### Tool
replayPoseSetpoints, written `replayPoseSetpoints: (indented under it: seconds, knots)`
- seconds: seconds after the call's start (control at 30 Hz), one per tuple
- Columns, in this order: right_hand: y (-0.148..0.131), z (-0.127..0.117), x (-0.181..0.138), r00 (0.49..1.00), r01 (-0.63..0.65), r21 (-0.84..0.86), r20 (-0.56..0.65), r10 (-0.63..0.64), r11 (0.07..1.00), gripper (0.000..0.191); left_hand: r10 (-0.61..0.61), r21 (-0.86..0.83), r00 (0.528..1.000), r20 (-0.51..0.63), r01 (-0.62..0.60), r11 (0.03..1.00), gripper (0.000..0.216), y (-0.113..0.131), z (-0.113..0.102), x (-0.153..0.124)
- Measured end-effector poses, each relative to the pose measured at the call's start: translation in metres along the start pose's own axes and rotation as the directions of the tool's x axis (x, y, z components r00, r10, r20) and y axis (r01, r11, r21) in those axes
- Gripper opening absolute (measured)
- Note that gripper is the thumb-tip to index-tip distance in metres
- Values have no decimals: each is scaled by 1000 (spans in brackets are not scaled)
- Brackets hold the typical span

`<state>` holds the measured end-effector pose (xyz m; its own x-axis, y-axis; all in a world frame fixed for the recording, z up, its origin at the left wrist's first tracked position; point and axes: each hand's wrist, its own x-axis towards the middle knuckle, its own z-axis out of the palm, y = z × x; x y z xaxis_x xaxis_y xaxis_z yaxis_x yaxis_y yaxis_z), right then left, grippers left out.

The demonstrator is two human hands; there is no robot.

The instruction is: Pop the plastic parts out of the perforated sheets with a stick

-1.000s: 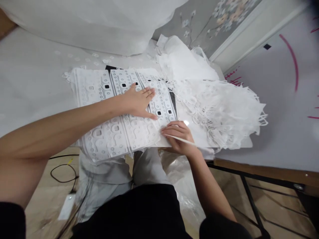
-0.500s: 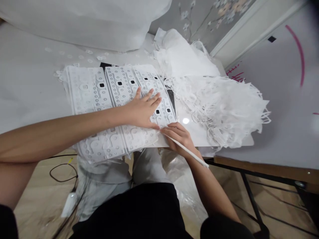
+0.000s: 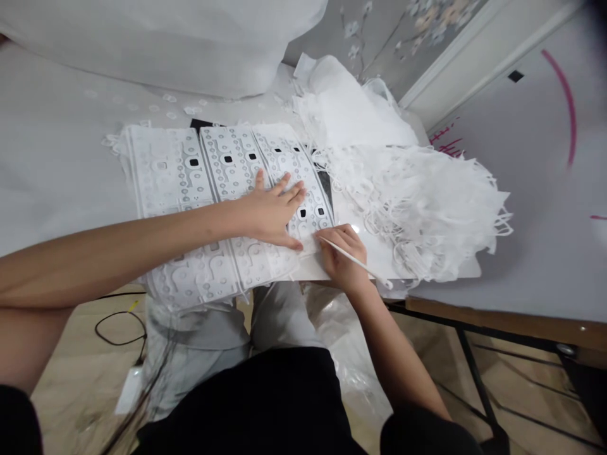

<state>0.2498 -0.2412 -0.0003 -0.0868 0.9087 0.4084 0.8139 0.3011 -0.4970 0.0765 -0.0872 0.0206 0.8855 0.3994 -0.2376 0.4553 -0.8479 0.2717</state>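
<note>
Under my left hand [image 3: 272,213] lies a stack of white sheets [image 3: 165,189] printed with grey shapes and small dark squares. The hand presses flat on it, fingers spread, holding nothing. At the right edge of the stack, near my left thumb, my right hand [image 3: 345,256] is closed around a thin white stick [image 3: 358,260]. The stick slants down to the right across the hand to a rounded end. Its upper tip is close to the lower right corner of the sheets; I cannot tell whether it touches them.
A heap of white stringy scraps [image 3: 441,208] fills the table's right side, with larger white pieces [image 3: 360,114] behind it. Small white bits [image 3: 190,112] lie beyond the stack. White material [image 3: 165,44] rises at the back. A marked whiteboard [image 3: 531,208] stands right; a cable [image 3: 121,344] hangs below.
My right hand has moved slightly up and away from me along the sheets' right edge, and the stick's lower end has risen. My left hand has stayed nearly in place.
</note>
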Motion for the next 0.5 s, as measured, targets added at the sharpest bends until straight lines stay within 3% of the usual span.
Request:
replayPoseSetpoints:
  seconds: [0.13, 0.27, 0.37, 0.5]
  knots:
    - [7, -8, 2, 976, -166, 154, -114, 184, 974, 12, -6, 8, 1000, -6, 6, 1000, 110, -2, 3, 0]
    - [21, -23, -5, 931, -301, 386, -80, 356, 872, 12, 29, 14, 998, -62, -29, 999, 103, 0, 0, -4]
    - [29, -31, -12, 949, -279, 413, -18, 314, 867, 8, 216, 54, 966, -145, -210, 976, 81, 10, -4, -11]
    - [29, -35, -14, 964, -266, 363, 70, 258, 893, 8, 465, 105, 873, -145, -453, 885, 52, 22, -2, -16]
